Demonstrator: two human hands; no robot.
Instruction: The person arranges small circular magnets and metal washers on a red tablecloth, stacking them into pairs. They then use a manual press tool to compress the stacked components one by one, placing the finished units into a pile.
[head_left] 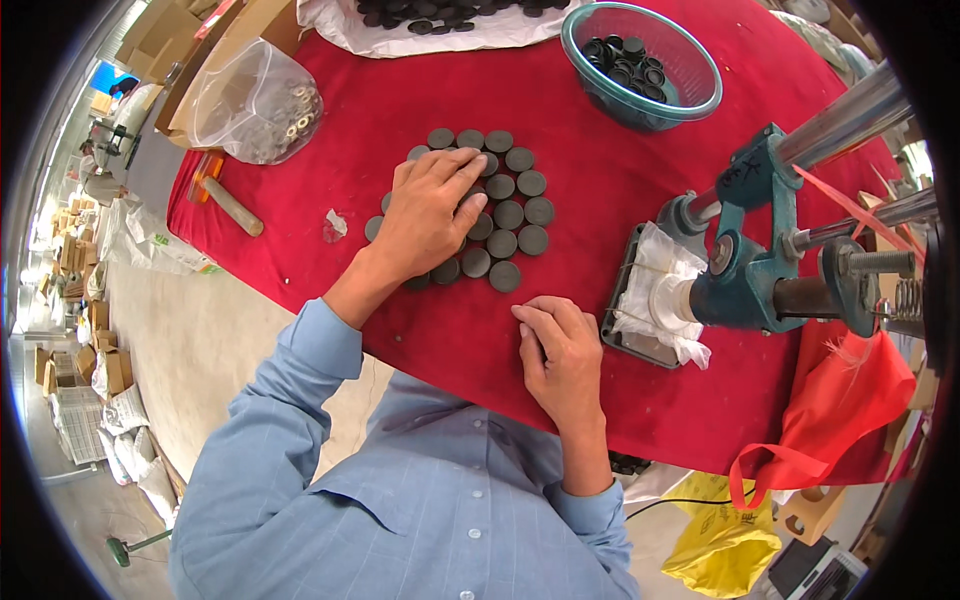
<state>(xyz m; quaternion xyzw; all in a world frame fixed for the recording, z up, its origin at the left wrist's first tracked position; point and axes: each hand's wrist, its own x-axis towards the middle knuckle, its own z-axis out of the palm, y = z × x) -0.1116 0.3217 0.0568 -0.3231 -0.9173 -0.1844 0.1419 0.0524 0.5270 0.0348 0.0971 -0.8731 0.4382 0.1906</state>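
Dark grey round discs (508, 214) lie side by side in a flat cluster on the red cloth. Over the cluster's left part rests my left hand (432, 212), its fingers stretched out and thumb apart. Its fingertips touch a disc near the top, and the palm hides several others. My right hand (562, 358) lies on the cloth just below and right of the cluster. Its fingers are loosely bent, with a gap between thumb and forefinger and nothing seen in them. The nearest thing on its right is the black base tray of a green lever press (745, 255).
A teal plastic bowl (700, 98) holds black caps at the far right. More dark pieces lie on a white sheet (400, 40) at the back. On the left are a clear bag (235, 110) of small rings and a wooden-handled tool (232, 207). A red bag (850, 400) hangs at right.
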